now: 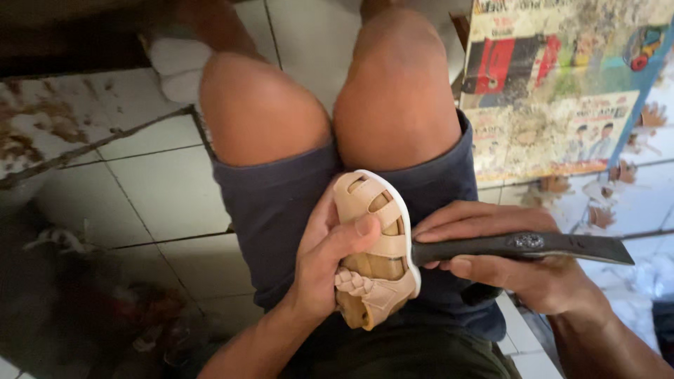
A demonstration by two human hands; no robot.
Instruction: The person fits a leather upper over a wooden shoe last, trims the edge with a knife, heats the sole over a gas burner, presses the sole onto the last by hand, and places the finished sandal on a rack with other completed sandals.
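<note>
Poster: colourful printed sheet (pixel 562 91) lying top right, stained, cut off.
Left hand (pixel 330 260): gripping beige sandal (pixel 375 245).
Right hand (pixel 512 260): clenching dark tool (pixel 519 247), tip hidden behind sandal.

Knees (pixel 330 105) ahead, printed board (pixel 562 91) right; left floor (pixel 154 189) open.

Left hand (pixel 326 263): forearm enters from bottom centre, angled up and right; palm turned inward, fingers curled in closed grip, thumb (pixel 354 231) stretched across front, tip pressing flat. Right hand (pixel 516 263): forearm enters from bottom right corner; fingers extended leftward, closed in grip, index finger laid straight on top, thumb underneath. Both hands rest over lap, near each other, bare knees above.
</note>
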